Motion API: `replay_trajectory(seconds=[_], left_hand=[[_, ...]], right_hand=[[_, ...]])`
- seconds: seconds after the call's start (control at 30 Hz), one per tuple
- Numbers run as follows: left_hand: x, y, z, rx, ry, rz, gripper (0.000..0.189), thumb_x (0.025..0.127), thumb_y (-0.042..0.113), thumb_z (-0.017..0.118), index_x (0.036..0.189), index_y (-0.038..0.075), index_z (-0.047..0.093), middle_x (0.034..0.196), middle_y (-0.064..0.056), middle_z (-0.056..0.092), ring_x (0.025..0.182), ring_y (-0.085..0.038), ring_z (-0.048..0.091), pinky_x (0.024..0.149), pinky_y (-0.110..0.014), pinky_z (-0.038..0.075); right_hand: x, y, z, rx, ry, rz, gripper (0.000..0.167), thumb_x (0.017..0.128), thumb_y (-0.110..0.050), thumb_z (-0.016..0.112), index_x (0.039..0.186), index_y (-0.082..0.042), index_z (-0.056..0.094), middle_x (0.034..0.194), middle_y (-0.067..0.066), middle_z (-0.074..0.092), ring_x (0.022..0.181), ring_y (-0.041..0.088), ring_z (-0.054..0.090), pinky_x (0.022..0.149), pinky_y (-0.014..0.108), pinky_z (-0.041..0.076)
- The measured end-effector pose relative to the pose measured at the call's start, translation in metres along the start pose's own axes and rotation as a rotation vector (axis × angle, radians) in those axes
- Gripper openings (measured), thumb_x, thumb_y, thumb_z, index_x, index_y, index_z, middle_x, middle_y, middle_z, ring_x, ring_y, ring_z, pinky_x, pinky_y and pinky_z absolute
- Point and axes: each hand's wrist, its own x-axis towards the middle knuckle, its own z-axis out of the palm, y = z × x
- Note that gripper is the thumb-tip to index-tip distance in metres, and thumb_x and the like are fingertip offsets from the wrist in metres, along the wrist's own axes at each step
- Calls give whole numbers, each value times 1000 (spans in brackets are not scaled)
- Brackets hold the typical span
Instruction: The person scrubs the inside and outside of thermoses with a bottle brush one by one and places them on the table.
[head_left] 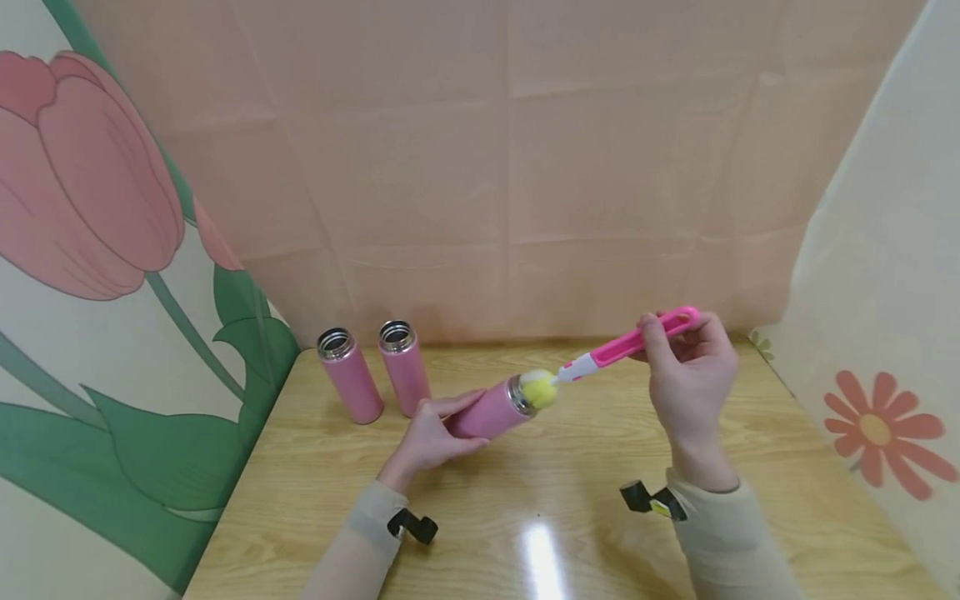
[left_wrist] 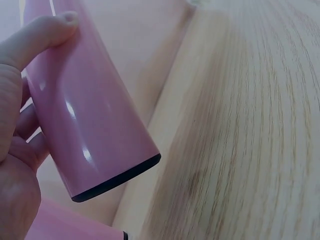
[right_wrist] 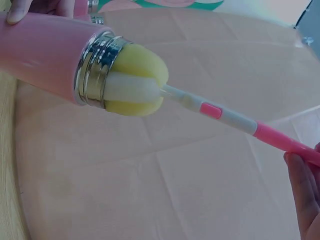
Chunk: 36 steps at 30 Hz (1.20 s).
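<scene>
My left hand [head_left: 431,437] grips a pink metal bottle [head_left: 491,412], tilted with its open mouth toward the right. The left wrist view shows the thumb across its side and its black base [left_wrist: 120,177]. Between the fingertips of my right hand [head_left: 693,379] is the pink handle of a bottle brush [head_left: 622,346]. Its yellow and white sponge head [right_wrist: 137,82] sits partly inside the bottle's silver threaded mouth [right_wrist: 97,67]; the rest of the sponge bulges outside.
Two more pink bottles without lids, one at the far left [head_left: 351,379] and one beside it [head_left: 405,371], stand upright on the wooden table [head_left: 465,533]. A peach cloth [head_left: 510,167] hangs behind the table, with flower-patterned panels at both sides.
</scene>
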Motion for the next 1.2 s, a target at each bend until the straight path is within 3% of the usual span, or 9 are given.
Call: replay_trajectory(seconds=[0.3,0.63,0.73,0.97,1.1,1.2], left_hand=[[1,3,2,36,24,21,73,82,23,96,148,24,66,144,5,67,131,-20,66,110,-48,53],[1,1,4,48,53,20,73,81,19,97,147,23,68,144,6,67,132,-18,64,111,-47,51],[1,3,5,46,60,16,72,80,19,98,146,22,68,143,4,67,132,-21,65,111,-48,52],[8,14,9,39,33,50,75,81,21,97,149,24,66,146,4,65,133,-21,64,111,-47,52],[9,15,10,24,30,27,74,81,20,97,148,25,66,146,4,65,132,-21,64,110,-46,53],[7,12,9,-9,41,-14,73,81,18,97,147,23,67,145,4,67,131,-22,65,108,-48,54]], right_hand=[[-2,-2,7,-200,-40,51,20,97,-5,78,97,3,60,88,14,69,66,16,75,61,32,63],[-5,-4,14,-300,-113,131,21,99,-11,77,98,1,59,89,10,70,70,15,76,62,32,64],[-8,1,17,-286,-146,133,22,99,-10,77,98,2,58,90,10,71,71,15,76,62,34,64],[-27,27,28,-199,-333,137,22,98,0,77,98,8,56,90,10,70,72,17,76,63,35,65],[-33,33,28,-159,-350,100,19,96,4,77,97,7,58,90,11,72,69,20,74,62,35,65],[-33,37,26,-137,-429,84,14,96,7,75,100,4,62,93,12,74,74,21,75,65,33,65]])
